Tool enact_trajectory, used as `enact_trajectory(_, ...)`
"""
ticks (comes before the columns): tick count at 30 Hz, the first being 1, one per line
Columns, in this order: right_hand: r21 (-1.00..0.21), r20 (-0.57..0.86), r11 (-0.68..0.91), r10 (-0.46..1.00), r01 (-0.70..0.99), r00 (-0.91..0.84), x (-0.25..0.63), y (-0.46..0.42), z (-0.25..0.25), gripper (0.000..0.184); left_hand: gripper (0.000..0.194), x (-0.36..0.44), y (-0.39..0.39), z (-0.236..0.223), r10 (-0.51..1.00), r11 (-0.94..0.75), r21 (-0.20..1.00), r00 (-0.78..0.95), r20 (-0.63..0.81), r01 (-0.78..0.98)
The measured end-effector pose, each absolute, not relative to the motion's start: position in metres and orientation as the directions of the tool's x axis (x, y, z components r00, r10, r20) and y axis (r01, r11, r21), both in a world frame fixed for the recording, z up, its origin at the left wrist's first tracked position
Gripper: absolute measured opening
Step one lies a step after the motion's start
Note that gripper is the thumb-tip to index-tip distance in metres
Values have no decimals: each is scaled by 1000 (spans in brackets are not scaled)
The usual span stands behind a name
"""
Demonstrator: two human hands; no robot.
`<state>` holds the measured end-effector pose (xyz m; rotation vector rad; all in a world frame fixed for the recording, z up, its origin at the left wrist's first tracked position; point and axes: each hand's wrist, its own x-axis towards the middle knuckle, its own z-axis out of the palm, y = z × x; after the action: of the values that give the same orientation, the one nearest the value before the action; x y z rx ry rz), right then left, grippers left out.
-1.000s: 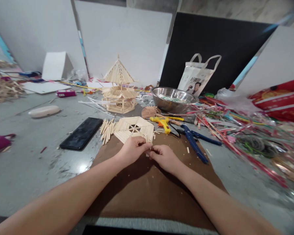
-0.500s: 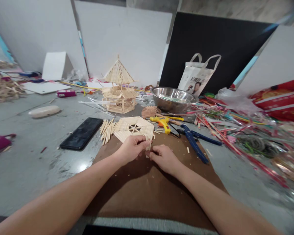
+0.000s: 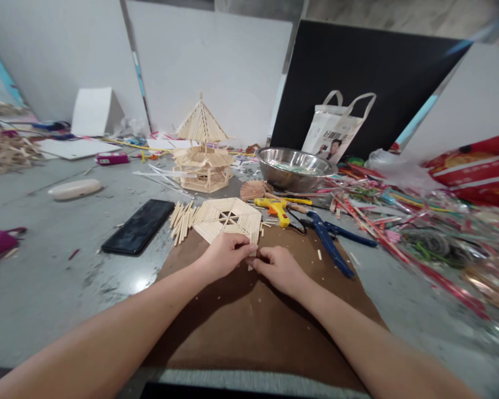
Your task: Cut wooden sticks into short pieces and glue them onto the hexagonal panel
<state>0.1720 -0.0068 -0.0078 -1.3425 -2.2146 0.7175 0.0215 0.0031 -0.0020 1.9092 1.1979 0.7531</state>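
My left hand (image 3: 228, 256) is closed, thumb and fingers pinched on a small row of pale wooden sticks (image 3: 253, 238). My right hand (image 3: 280, 269) pinches the lower end of the same sticks, its fingertips almost meeting the left ones. How many sticks there are is hidden by the fingers. Just beyond lies a flat hexagonal panel of wooden sticks (image 3: 210, 219) with spokes across its open middle; I cannot tell whether the held sticks are joined to it. Loose cut sticks (image 3: 183, 223) are heaped at its left. A brown mat (image 3: 241, 332) spreads beneath both hands.
A black phone (image 3: 138, 227) lies left. Behind the panel stands a stick pavilion model (image 3: 202, 149). To the right are a yellow glue gun (image 3: 278, 209), blue-handled pliers (image 3: 330, 244) and a metal bowl (image 3: 295, 169). Tangled craft scraps (image 3: 416, 221) cover the far right.
My left hand has shifted slightly right and down along the sticks, covering more of them. My right hand has barely moved.
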Motion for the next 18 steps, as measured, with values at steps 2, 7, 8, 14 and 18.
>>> enact_trajectory(2,-624,120,405,895,668,-431,172,-7,-8,25,29,21,3,-2,922,-283,822,375,92,494)
enact_trajectory(7,-529,124,425,895,735,-428,176,-5,-8,30,31,20,6,-7,950,-189,869,309,44,457)
enact_trajectory(8,-488,126,420,901,765,-415,177,-4,-8,33,29,20,6,-9,959,-148,894,282,26,422)
enact_trajectory(14,-218,67,415,909,883,-411,183,-3,-3,34,26,19,10,-13,981,-74,975,191,33,212)
enact_trajectory(18,-187,25,396,917,899,-399,186,-3,5,38,18,20,9,-9,978,-86,984,203,53,155)
